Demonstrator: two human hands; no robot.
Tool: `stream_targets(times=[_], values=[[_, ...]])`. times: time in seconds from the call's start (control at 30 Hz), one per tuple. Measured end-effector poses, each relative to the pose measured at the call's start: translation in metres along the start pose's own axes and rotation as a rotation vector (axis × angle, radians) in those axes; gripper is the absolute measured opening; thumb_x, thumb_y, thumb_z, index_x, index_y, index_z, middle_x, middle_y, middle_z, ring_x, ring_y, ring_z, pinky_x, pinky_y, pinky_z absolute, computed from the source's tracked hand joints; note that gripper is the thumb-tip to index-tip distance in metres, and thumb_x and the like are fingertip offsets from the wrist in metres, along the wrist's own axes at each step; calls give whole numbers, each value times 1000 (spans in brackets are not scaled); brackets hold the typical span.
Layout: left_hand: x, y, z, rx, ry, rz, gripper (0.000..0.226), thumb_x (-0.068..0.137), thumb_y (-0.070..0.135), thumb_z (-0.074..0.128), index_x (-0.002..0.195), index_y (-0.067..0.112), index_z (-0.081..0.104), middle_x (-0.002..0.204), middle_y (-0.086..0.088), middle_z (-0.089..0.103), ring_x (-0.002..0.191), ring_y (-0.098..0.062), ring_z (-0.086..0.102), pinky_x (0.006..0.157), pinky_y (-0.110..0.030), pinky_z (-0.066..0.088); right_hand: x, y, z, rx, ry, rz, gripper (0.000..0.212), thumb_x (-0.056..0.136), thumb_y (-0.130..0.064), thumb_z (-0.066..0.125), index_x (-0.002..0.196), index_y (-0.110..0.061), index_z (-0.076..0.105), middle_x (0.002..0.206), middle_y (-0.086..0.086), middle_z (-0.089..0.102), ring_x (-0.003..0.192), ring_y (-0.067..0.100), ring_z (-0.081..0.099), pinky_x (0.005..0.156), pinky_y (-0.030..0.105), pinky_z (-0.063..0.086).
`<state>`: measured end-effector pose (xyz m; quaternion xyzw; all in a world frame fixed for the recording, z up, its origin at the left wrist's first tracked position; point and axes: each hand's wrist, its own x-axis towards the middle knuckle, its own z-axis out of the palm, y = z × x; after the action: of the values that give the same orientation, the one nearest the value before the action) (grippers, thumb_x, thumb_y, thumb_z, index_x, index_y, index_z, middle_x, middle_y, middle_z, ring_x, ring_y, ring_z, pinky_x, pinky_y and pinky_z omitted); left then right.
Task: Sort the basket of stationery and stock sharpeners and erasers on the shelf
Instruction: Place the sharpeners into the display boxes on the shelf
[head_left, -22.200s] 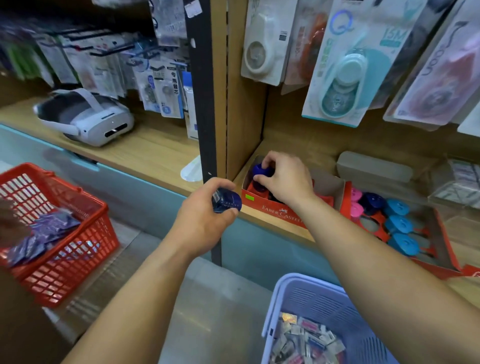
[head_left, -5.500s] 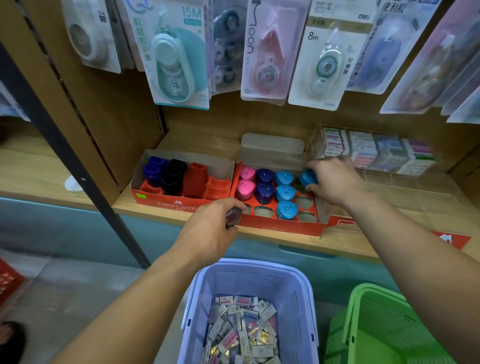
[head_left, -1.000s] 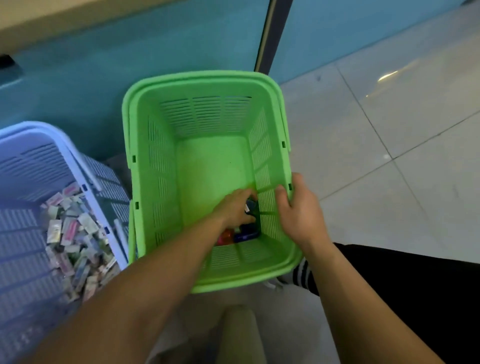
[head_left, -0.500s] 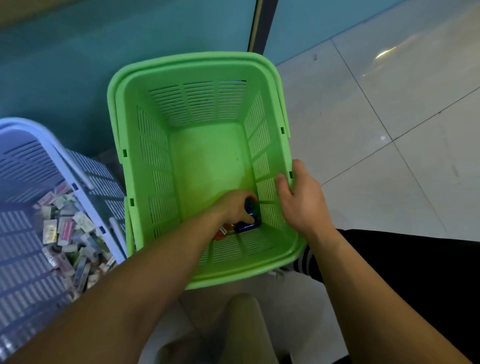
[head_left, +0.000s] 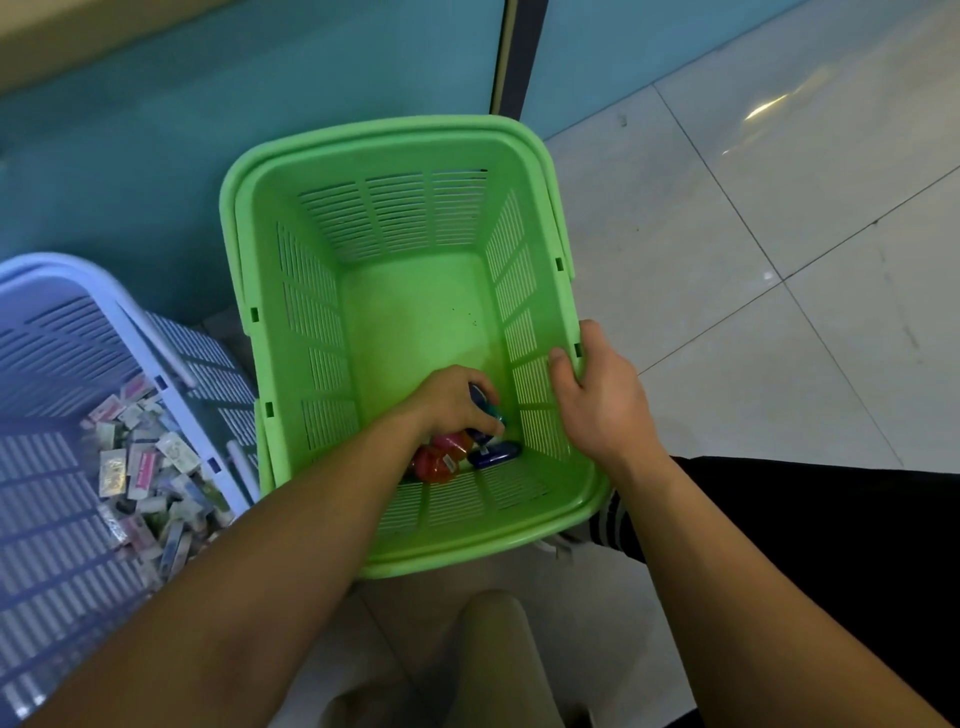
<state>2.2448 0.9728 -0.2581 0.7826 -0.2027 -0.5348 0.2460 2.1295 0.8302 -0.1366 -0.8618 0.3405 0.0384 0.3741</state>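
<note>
The left hand (head_left: 452, 402), down in the near corner of the green basket (head_left: 363, 143), now has its fingers curled round a blue sharpener (head_left: 479, 395); half a second ago it was still covering the pile. Its shift has uncovered the red sharpeners (head_left: 436, 462) and a second blue sharpener (head_left: 493, 454), loose on the bottom just beside it. The right hand (head_left: 602, 400) still grips the basket's right rim, steadying it. So a fresh pick looks under way, with few sharpeners left to shelve. Farther left, the erasers (head_left: 140, 467) wait in the lilac basket (head_left: 52, 265).
</note>
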Motion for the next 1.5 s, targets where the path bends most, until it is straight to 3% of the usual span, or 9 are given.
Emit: stream_targets(times=[0.13,0.3,0.47,0.67,0.87,1.03,1.1,1.33,1.5], values=[[-29,19,-24,23,117,48,36,67,32,92,95,30,69,102,3,68,96,-17,64,86,-34,55,1,-1,-2,-22,11,12,17,103,-31,48,111,-17,52,87,4,65,76,27,63,67,41,52],[-107,36,-76,-24,272,124,36,72,31,89,99,33,65,100,13,65,93,-6,63,89,-28,54,-7,-16,-11,-171,80,-45,57,96,-30,59,147,-14,41,134,10,50,117,30,52,90,41,47],[-176,27,-116,38,476,181,37,70,32,90,100,32,68,99,13,68,93,-8,64,87,-24,51,-15,-56,-18,-297,201,-281,48,90,-22,64,135,-10,55,127,13,55,112,33,53,90,44,50],[-209,-8,-118,-106,658,181,35,68,29,92,92,37,69,95,19,68,89,4,63,80,-12,49,5,-73,60,-361,-559,-228,46,96,-28,64,140,-21,52,137,5,53,122,22,56,108,36,45],[-208,-25,-110,-292,740,208,36,67,27,92,97,34,72,94,18,71,86,2,66,76,-9,51,34,-29,128,-447,-947,109,68,88,-37,75,147,-21,46,147,9,44,126,29,51,107,39,43],[-204,-31,-113,-365,741,214,36,67,26,92,96,34,72,92,17,72,85,1,68,74,-11,52,40,-12,149,-455,-1001,92,49,79,-59,77,110,-23,67,120,5,64,103,20,60,89,32,47],[-203,-31,-114,-392,744,212,36,67,26,92,97,32,72,93,17,72,86,0,68,73,-11,52,40,-8,147,-380,-1024,136,54,80,-63,74,114,-22,66,113,0,64,103,18,59,92,33,47],[-202,-28,-109,-368,744,205,36,69,25,92,99,29,72,95,15,72,86,3,67,77,-10,52,32,-14,148,-337,-957,73,37,88,-47,73,106,-15,67,104,4,68,96,21,61,78,30,45],[-212,-24,-108,-318,739,182,35,69,25,92,96,33,71,93,19,70,83,8,65,73,-5,48,31,-57,117,-122,-729,38,15,92,-25,67,103,-17,62,105,3,65,94,18,62,75,32,52]])
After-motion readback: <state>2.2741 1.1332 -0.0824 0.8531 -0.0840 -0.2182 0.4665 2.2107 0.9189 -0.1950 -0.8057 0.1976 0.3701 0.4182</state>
